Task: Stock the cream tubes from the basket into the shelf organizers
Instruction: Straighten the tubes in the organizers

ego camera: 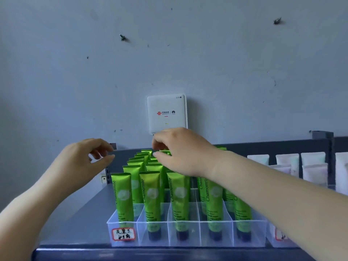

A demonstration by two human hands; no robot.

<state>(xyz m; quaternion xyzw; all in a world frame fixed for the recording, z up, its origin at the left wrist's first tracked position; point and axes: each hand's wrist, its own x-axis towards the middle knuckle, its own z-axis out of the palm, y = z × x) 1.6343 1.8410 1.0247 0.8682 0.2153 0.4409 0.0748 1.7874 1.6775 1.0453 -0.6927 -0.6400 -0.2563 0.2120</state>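
Clearly the clear acrylic organizer (pixel 186 232) is the landmark: green Chamomile cream tubes (pixel 150 196) stand cap-down in its lanes so the names face out. Over its back rows the right hand (pixel 180 153) reaches with fingers curled at the tube tops; whether it pinches one I cannot tell. Left of the organizer, the left hand (pixel 82 161) hovers loosely curled, holding nothing. White tubes (pixel 312 166) stand to its right, a Wi-Fi box (pixel 166 113) behind it. No basket shows.
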